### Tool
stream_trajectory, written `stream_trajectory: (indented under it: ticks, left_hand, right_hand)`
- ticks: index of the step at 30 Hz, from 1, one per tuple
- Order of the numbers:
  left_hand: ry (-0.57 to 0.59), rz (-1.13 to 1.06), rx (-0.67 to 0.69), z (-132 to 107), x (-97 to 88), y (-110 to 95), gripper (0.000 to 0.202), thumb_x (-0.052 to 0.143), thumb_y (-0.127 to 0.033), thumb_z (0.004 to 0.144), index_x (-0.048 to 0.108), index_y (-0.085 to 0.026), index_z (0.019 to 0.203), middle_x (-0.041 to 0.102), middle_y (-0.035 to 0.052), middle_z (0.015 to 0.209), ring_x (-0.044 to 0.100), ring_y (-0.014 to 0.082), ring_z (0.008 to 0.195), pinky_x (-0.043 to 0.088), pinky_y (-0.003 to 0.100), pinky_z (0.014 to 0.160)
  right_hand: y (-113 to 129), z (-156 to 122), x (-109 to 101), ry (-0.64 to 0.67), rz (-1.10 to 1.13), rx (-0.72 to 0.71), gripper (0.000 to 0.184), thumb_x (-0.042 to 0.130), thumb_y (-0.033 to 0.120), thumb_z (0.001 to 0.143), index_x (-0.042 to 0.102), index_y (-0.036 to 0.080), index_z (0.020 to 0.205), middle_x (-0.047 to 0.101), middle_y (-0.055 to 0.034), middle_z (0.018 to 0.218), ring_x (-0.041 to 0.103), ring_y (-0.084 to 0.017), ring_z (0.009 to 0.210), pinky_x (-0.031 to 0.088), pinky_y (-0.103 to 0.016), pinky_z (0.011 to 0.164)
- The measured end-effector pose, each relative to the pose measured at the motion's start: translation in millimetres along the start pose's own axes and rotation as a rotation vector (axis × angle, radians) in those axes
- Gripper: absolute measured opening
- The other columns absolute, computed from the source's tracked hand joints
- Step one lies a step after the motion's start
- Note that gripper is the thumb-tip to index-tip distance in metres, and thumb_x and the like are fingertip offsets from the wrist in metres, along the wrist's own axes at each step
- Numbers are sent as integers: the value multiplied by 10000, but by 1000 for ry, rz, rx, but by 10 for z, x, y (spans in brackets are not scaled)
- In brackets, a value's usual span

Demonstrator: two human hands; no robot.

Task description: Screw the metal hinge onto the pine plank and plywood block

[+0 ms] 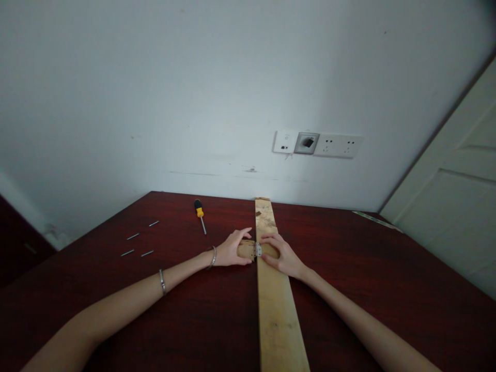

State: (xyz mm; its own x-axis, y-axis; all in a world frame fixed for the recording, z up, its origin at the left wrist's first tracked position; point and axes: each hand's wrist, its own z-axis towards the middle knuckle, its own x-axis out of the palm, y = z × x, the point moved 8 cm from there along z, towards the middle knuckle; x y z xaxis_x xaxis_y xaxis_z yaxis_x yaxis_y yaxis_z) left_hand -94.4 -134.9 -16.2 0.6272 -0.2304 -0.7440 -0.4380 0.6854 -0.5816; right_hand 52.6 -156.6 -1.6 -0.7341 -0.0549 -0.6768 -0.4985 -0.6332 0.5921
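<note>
A long pale wooden plank (277, 310) lies lengthwise on the dark red table (387, 289), running away from me to the wall. A small wooden block (245, 249) sits against its left edge, with a small metal hinge (258, 250) across the joint. My left hand (231, 248) is wrapped round the small block, thumb on its far side. My right hand (281, 253) rests on the plank beside the hinge, its fingers curled and pressing down near the metal.
A yellow-and-black screwdriver (200, 214) lies left of the plank near the wall. Several loose nails or screws (140, 239) are scattered further left. Wall sockets (318, 144) sit above the table. A white door (453, 201) stands at the right.
</note>
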Motion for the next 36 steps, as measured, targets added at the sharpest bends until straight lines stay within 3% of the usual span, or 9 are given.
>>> stream_trajectory:
  ticks: [36]
  left_hand:
    - [-15, -21, 25, -7, -12, -20, 931, 752, -347, 639, 230, -205, 1396, 446, 125, 1251, 432, 273, 1152, 347, 453, 1009]
  right_hand:
    - [21, -2, -25, -15, 6, -3, 339, 598, 277, 783, 551, 217, 1113, 556, -83, 1144, 513, -230, 1094, 385, -413, 992]
